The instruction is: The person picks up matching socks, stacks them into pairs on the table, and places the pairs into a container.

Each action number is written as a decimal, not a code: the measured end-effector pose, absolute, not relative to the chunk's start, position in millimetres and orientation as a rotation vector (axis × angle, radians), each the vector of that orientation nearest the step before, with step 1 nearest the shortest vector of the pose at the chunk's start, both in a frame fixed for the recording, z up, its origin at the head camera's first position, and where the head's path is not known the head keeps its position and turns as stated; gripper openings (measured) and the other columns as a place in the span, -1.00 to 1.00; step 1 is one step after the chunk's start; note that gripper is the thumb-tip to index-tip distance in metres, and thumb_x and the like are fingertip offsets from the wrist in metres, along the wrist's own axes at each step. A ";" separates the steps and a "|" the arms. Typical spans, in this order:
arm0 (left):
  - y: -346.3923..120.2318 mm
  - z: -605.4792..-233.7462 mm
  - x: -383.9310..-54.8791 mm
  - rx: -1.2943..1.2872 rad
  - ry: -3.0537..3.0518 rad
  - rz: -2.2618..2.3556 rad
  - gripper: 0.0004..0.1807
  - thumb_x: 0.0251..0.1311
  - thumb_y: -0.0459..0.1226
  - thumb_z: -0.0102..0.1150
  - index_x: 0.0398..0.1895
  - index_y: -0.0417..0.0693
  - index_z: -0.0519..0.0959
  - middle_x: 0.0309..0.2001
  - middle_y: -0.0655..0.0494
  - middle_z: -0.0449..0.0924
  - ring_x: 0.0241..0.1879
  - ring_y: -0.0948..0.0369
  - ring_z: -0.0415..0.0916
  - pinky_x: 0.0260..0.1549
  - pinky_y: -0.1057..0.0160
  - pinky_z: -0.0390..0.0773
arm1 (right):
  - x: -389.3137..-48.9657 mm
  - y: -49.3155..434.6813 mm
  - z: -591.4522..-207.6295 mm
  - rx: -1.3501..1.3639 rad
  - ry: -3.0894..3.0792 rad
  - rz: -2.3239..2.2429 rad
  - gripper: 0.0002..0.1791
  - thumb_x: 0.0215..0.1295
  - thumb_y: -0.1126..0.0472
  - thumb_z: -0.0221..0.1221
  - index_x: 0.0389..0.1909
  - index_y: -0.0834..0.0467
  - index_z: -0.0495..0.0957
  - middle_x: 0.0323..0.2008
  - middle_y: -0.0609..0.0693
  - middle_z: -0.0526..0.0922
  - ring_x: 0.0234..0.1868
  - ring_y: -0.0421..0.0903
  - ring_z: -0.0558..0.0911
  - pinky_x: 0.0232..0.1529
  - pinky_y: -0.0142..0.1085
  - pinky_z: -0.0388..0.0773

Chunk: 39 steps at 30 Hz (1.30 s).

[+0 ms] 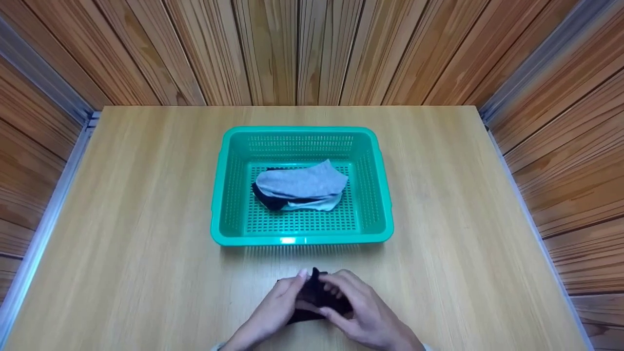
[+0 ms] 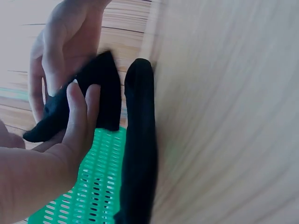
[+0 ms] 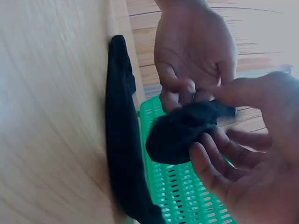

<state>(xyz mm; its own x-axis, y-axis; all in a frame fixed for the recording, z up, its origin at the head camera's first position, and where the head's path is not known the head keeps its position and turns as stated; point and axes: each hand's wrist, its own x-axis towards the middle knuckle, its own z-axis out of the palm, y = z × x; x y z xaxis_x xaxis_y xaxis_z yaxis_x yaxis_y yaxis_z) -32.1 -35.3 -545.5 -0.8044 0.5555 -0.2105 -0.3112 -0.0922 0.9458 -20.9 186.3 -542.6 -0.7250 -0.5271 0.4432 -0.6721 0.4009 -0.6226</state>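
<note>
Close to the table's near side, my left hand (image 1: 273, 304) and right hand (image 1: 365, 312) hold a small black sock (image 3: 173, 137) between them. In the left wrist view the fingers of my left hand (image 2: 77, 126) pinch the sock's fabric from one side. My right hand grips it from the other, thumb and fingers around the cloth in the right wrist view. The held sock is raised over the table and partly bunched. A second black sock (image 2: 141, 135) lies stretched out on the tabletop below both hands, mostly hidden by them in the head view.
Just beyond the hands stands a green perforated basket (image 1: 302, 240). Inside it lies a stack of socks, with a grey sock (image 1: 302, 181) on top and black and light blue ones below. Wood-panelled walls (image 1: 273, 53) enclose the wooden table (image 1: 146, 219) at the back and sides.
</note>
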 end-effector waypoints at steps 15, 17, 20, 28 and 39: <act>-40.3 -552.7 -31.5 0.326 1.926 1.798 -0.76 0.51 -0.24 0.15 0.10 -0.06 0.69 0.04 0.00 0.79 0.02 0.27 0.72 0.02 0.40 0.66 | -23.7 184.7 -547.9 0.958 -2.506 1.339 -0.61 0.24 0.45 0.38 0.04 0.17 0.55 -0.15 -0.08 0.64 -0.23 -0.25 0.63 -0.19 -0.44 0.64; -44.0 -552.9 -31.7 0.356 2.044 1.758 -0.79 0.50 -0.20 0.19 0.04 -0.04 0.72 -0.01 0.05 0.80 0.00 0.30 0.70 0.03 0.40 0.62 | -24.6 187.0 -547.1 0.901 -2.523 1.331 -0.58 0.19 0.51 0.35 0.05 0.18 0.54 -0.19 -0.09 0.66 -0.24 -0.28 0.63 -0.21 -0.43 0.64; -52.0 -551.4 -33.6 0.373 2.210 1.677 -0.83 0.47 -0.19 0.22 -0.06 0.00 0.74 -0.11 0.14 0.81 -0.06 0.34 0.68 0.00 0.39 0.59 | -25.9 191.0 -545.3 0.772 -2.572 1.293 -0.54 0.11 0.55 0.31 0.03 0.19 0.55 -0.19 -0.10 0.67 -0.24 -0.31 0.62 -0.22 -0.40 0.63; -73.0 -542.3 -35.3 0.375 2.529 1.324 -0.73 0.42 -0.19 0.26 -0.51 0.08 0.56 -0.62 0.45 0.38 -0.60 0.48 0.19 -0.50 0.45 0.25 | -29.3 202.8 -539.6 0.631 -2.706 1.204 -0.65 0.09 0.56 0.25 -0.25 0.05 0.66 -0.32 -0.20 0.66 -0.39 -0.42 0.50 -0.42 -0.47 0.53; -86.9 -539.0 -28.2 0.298 2.719 0.825 -0.63 0.34 -0.14 0.35 -0.63 0.02 0.54 -0.66 0.27 0.34 -0.60 0.28 0.26 -0.59 0.25 0.27 | -31.0 210.3 -533.7 0.644 -3.142 1.241 -0.91 0.28 0.28 0.38 -0.22 0.11 0.75 -0.56 -0.30 0.49 -0.54 -0.49 0.36 -0.49 -0.49 0.36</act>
<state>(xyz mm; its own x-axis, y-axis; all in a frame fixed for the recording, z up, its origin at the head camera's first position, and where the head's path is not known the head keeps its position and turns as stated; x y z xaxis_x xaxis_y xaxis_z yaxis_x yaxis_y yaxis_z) -28.2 -86.9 -539.0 -0.9385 0.2755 -0.2081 0.1134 0.8152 0.5680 -31.0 210.3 -533.7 -0.8874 -0.4405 -0.1357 -0.2289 0.6767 -0.6997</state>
